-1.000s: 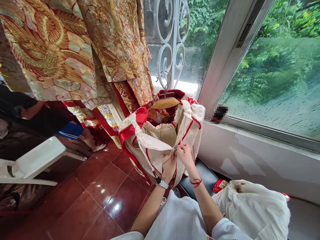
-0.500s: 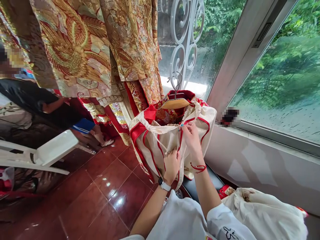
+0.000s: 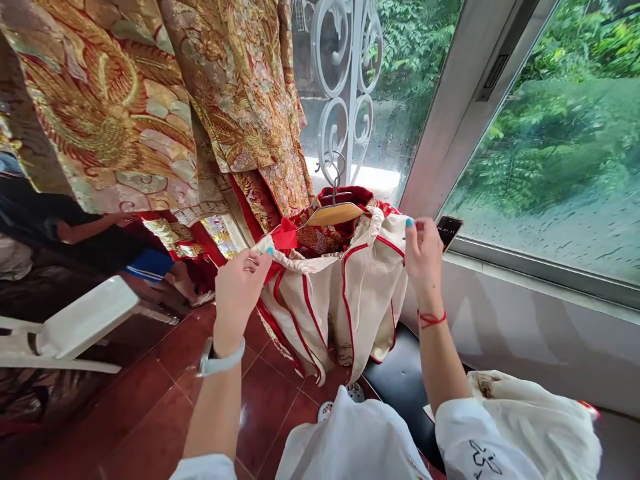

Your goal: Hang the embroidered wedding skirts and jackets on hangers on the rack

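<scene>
A cream skirt with red piping and a gathered waistband hangs in front of a red and gold garment on a wooden hanger. At the waistband's left end my left hand is closed in a pinch, thumb and forefinger on the cloth near a red fabric piece. My right hand pinches the skirt's right upper edge. The two hands are wide apart, with the waist spread between them. My palms hide the exact grip of the other fingers.
Embroidered gold garments hang at the left. A phone leans at the window sill on the right. Below are a black seat and white cloth. A white chair and a person are at the left.
My hands have gone from the middle of the waistband out to its two sides, the left one farther. The cream skirt's front now shows between them. The view has shifted slightly right.
</scene>
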Motion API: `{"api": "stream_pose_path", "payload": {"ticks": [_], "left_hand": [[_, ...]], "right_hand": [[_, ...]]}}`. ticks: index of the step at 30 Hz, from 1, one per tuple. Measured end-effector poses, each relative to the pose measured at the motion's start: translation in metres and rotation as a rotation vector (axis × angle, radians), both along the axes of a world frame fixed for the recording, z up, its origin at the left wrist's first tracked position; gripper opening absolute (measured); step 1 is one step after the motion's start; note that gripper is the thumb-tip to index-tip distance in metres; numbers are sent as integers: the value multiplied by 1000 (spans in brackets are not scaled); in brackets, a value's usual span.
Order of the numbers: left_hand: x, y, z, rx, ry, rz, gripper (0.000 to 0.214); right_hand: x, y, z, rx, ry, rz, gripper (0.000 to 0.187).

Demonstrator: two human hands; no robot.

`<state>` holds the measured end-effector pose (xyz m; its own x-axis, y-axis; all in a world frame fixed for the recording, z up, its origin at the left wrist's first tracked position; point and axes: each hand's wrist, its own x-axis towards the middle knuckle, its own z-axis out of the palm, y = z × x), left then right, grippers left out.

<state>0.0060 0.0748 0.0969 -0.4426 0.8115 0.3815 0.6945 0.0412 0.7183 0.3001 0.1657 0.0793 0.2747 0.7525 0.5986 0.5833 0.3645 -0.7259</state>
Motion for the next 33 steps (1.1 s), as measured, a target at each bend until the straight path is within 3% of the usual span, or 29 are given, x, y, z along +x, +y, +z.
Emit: {"api": "stream_pose_path", "payload": {"ticks": [3,6,8,12,16,25,30,33], "left_hand": [[-1,23,7,-181,171,4,38],[0,30,-2,-181,102,-42,36],[-3,32,-9,-133,-73,-92,32],[-10,41,-11,50,-479,-109,26],[-7,51,-4,250,-576,-72,27],[13,64,16,468,-357,-99,35],[43,71,35,551,-126,-149,41],[57,65,24,483,68,-274,43]], "right_hand": [[-10,29,23,-153,-196,-1,38],[-13,50,26,-247,-385,25,37],[-7,59,24,-226,-426,126,36],[10,66,22,-164,-305,476,38],[8,63,19,-95,-121,579,43],[-7,51,7,14,41,560,51],[-11,43,8,69,12,578,49],[-14,37,0,83,-17,601,45]]}}
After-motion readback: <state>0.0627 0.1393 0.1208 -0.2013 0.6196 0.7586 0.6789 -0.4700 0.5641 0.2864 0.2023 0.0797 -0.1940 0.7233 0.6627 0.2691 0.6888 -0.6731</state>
